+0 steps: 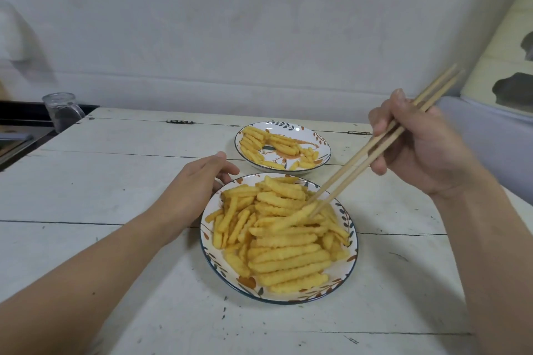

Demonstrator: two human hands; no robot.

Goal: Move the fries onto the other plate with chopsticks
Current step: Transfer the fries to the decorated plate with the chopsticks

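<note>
Right hand [418,147] grips the chopsticks [375,150], tips pinching one fry [291,217] atop the heap w/ the rest of the fries [285,256] on the near plate [353,242]. Left hand [190,193] rests at that plate's far-left rim, fingers curled loosely. Far plate [323,153], just behind, holds fewer fries. White wooden table [115,181]. No readable writing anywhere.

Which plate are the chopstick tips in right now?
The near plate, piled high with fries. The far plate holds only a thin scatter and no chopsticks.
</note>
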